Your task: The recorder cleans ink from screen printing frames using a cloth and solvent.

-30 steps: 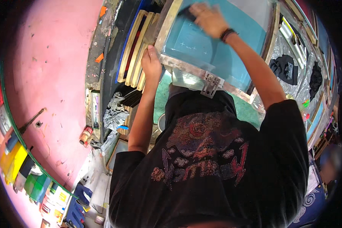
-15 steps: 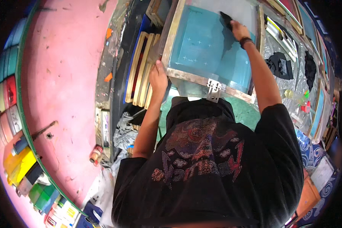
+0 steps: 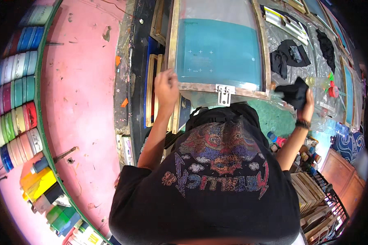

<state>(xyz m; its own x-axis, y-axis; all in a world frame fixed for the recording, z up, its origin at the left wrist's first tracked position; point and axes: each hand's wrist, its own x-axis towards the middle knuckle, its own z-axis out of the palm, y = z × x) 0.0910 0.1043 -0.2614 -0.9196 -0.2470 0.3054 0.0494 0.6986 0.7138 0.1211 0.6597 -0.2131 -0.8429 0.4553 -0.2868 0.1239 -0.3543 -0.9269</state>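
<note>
My left hand (image 3: 166, 87) is closed at the near left corner of a wooden screen printing frame (image 3: 171, 45), its curled fingers against the rail. The frame holds a mesh with a teal coating (image 3: 229, 49) marked by small white crosses. At the frame's near edge sits a metal hinge clamp (image 3: 225, 94). To the right of the frame, my right hand (image 3: 308, 107) grips a black cloth (image 3: 293, 93), which hangs partly folded and slightly blurred. A dark band circles my right wrist.
Black cloth pieces (image 3: 297, 54) and white tubes (image 3: 288, 26) lie on the plastic-covered table (image 3: 274, 36) at right. More wooden frames (image 3: 151, 94) stand at left, beside a pink wall (image 3: 84, 102) with a shelf of colourful containers (image 3: 18, 90). Bottles and stacked wood (image 3: 308, 190) lie lower right.
My right hand has moved from the mesh toward me and right, off the frame, carrying the black cloth. The dark wet patch on the teal area is gone. My left hand stays by the frame's corner.
</note>
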